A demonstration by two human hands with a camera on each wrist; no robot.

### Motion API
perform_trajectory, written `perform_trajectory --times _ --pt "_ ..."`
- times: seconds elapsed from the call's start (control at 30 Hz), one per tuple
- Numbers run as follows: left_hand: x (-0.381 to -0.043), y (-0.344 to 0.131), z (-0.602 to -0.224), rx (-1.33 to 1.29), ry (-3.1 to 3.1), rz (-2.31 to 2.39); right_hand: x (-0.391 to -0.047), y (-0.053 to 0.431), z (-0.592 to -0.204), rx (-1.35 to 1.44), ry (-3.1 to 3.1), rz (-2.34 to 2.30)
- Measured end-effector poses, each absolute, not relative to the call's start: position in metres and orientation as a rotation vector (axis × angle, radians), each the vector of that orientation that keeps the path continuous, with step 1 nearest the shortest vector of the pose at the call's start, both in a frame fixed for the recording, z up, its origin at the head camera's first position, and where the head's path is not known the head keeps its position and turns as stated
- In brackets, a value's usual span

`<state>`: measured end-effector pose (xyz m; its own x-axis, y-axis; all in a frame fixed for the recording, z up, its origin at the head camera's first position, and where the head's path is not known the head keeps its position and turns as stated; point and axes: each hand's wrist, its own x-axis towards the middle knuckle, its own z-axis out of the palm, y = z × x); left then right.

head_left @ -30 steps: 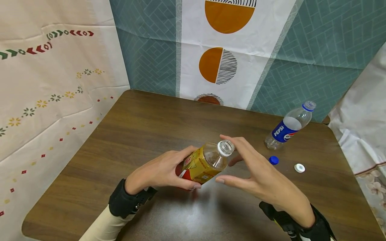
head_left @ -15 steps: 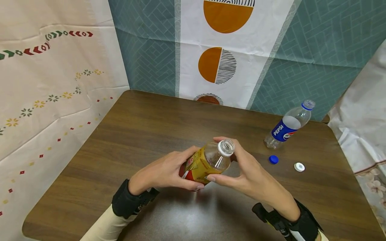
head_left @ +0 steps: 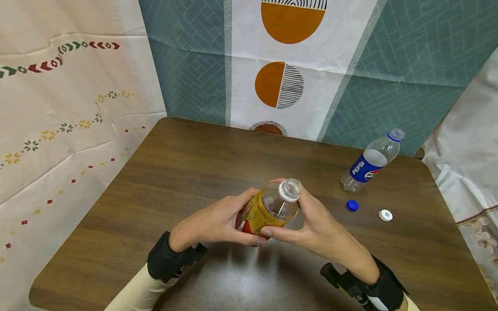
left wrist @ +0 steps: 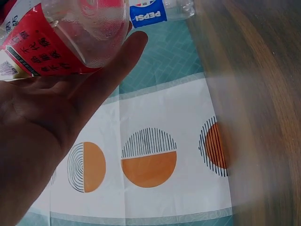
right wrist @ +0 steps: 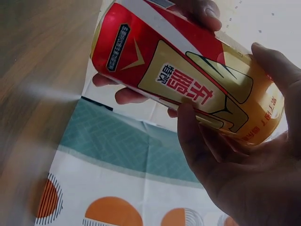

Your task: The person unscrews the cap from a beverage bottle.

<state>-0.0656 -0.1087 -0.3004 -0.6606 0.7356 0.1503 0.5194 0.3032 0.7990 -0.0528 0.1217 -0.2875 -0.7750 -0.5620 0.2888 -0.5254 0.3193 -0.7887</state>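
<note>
Both hands hold a clear plastic bottle (head_left: 268,211) with a yellow and red label and an uncapped mouth, tilted above the table. My left hand (head_left: 221,220) grips its lower part, fingers behind it and thumb along the near side. Round the upper part curls my right hand (head_left: 317,226), thumb on the label just below the shoulder. In the right wrist view the label (right wrist: 183,84) shows large red characters, and fingers of both hands wrap it. The left wrist view shows the bottle's clear base (left wrist: 101,33) beside the left hand (left wrist: 61,103).
An uncapped Pepsi bottle (head_left: 371,163) stands at the table's back right. In front of it lie a blue cap (head_left: 352,205) and a white cap (head_left: 385,215). Patterned cloths (head_left: 186,65) hang behind and beside the brown table (head_left: 175,164).
My right hand has come in from the right, from being held apart with fingers spread to gripping the bottle's upper part. The left hand has kept its grip and shifted slightly right.
</note>
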Motion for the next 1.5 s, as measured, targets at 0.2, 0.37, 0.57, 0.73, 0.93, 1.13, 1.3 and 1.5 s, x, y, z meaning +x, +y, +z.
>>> perform_trajectory --times 0.2,0.37,0.57,0.73,0.93,1.13,1.3,1.5 --pt "-0.064 -0.107 -0.298 1.148 2.311 1.320 -0.051 0.120 -0.287 -1.017 2.541 -1.502" --pt "-0.071 -0.106 -0.318 1.209 2.288 1.372 -0.051 0.118 -0.288 -1.009 2.510 -1.540" --pt "-0.073 -0.103 -0.325 1.275 2.339 1.381 -0.050 0.117 -0.285 -1.058 2.519 -1.565" --pt "-0.066 -0.098 -0.307 1.268 2.293 1.422 -0.042 0.116 -0.269 -1.092 2.565 -1.560" --pt "-0.071 -0.099 -0.318 1.247 2.309 1.395 -0.045 0.130 -0.278 -1.010 2.629 -1.512" --pt "-0.080 -0.103 -0.337 1.257 2.343 1.390 -0.049 0.153 -0.294 -0.876 2.684 -1.466" --pt "-0.081 -0.103 -0.337 1.263 2.331 1.400 -0.046 0.172 -0.296 -0.740 2.770 -1.402" --pt "-0.077 -0.103 -0.327 1.247 2.307 1.452 -0.037 0.201 -0.299 -0.594 2.906 -1.324"
